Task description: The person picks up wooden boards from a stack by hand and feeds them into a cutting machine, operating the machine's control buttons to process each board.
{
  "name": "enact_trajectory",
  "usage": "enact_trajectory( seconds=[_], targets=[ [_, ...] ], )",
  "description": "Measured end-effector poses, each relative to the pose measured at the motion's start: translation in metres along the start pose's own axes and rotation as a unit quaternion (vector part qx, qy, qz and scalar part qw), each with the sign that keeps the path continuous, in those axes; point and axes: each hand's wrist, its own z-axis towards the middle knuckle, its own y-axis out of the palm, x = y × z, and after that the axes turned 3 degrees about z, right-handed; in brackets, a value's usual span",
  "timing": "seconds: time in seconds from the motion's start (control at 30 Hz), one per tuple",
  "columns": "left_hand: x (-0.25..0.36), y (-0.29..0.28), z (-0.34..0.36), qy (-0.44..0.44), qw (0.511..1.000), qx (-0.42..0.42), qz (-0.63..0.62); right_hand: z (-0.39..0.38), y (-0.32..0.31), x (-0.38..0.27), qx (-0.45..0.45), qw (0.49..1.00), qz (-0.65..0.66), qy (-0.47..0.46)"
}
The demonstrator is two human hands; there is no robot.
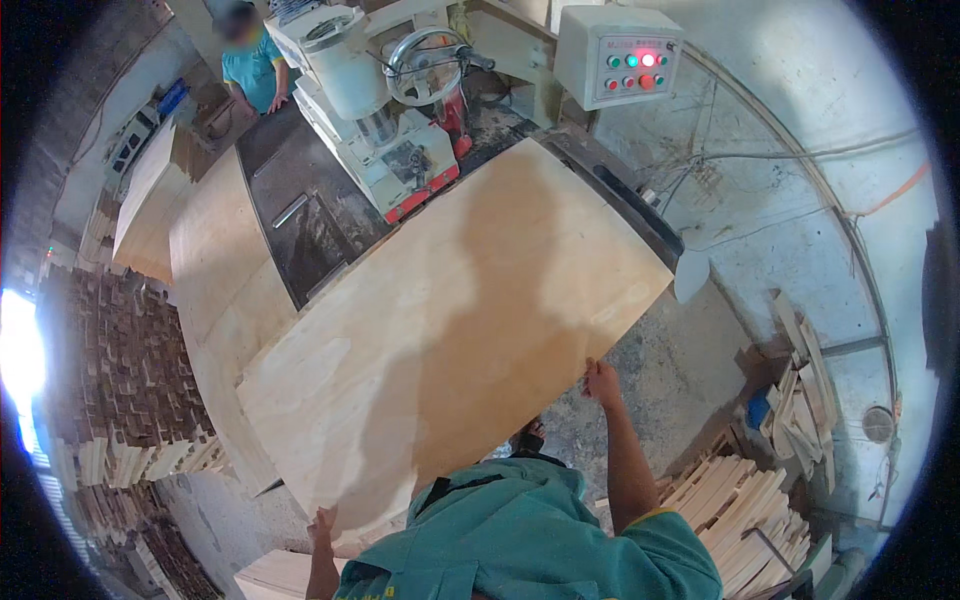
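Observation:
A large pale plywood sheet lies slanted in front of me, its far edge resting on the dark machine table. My left hand grips its near left corner. Farther right, my right hand is closed on the near right edge, with the fingers partly hidden by the sheet. Just beyond the sheet stands a white woodworking machine with a handwheel and a red lower guard. My shadow falls across the sheet.
A control box with lit buttons hangs at the back right. Another plywood panel lies left of the machine table. Stacked wood strips rise at the left, more strips at lower right. A co-worker stands at the far left.

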Motion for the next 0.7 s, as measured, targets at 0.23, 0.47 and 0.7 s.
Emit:
enact_trajectory(
  seconds=[0.23, 0.47, 0.7],
  targets=[
    [0.014, -0.007, 0.023, 0.069, 0.953, -0.123, -0.269, 0.02, 0.006, 0.011, 0.019, 0.999, -0.027, -0.038],
    [0.038, -0.005, 0.04, -0.239, 0.911, 0.327, 0.072, 0.039, 0.04, -0.043, 0.005, 0.999, 0.04, 0.001],
    [0.079, -0.023, 0.092, -0.255, 0.841, 0.425, 0.215, 0.074, 0.081, -0.078, 0.004, 0.999, 0.034, -0.032]
  ],
)
